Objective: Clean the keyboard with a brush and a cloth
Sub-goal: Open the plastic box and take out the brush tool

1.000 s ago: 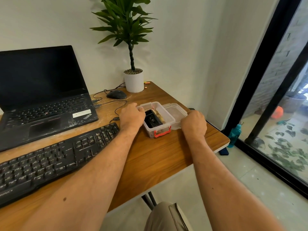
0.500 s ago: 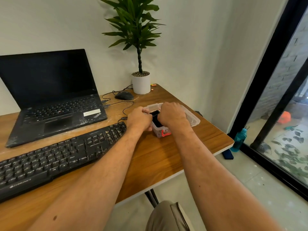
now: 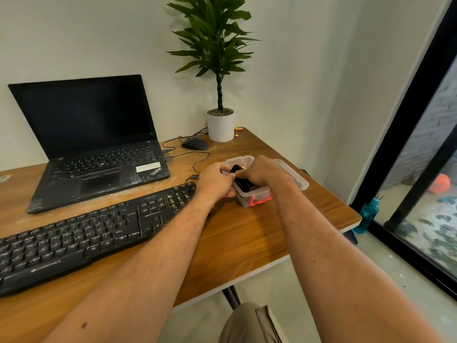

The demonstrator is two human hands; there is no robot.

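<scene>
A black dusty keyboard (image 3: 81, 238) lies across the wooden desk (image 3: 242, 238) at the left front. A small clear plastic box (image 3: 252, 196) with red clips stands to its right. My left hand (image 3: 215, 181) grips the box's left wall. My right hand (image 3: 262, 170) reaches into the box from above, fingers curled round a black object (image 3: 241, 181) inside it. What the black object is, I cannot tell. No cloth shows plainly.
An open black laptop (image 3: 99, 149) stands behind the keyboard. A mouse (image 3: 195, 144) with its cable and a potted plant (image 3: 220, 125) sit at the back. The box's clear lid (image 3: 294, 177) lies right of the box, near the desk's edge. A blue bottle (image 3: 368, 214) stands on the floor.
My right hand left the lid beside the box and went into the box, closing on the black object. My left hand stayed on the box. The head camera shifted a little.
</scene>
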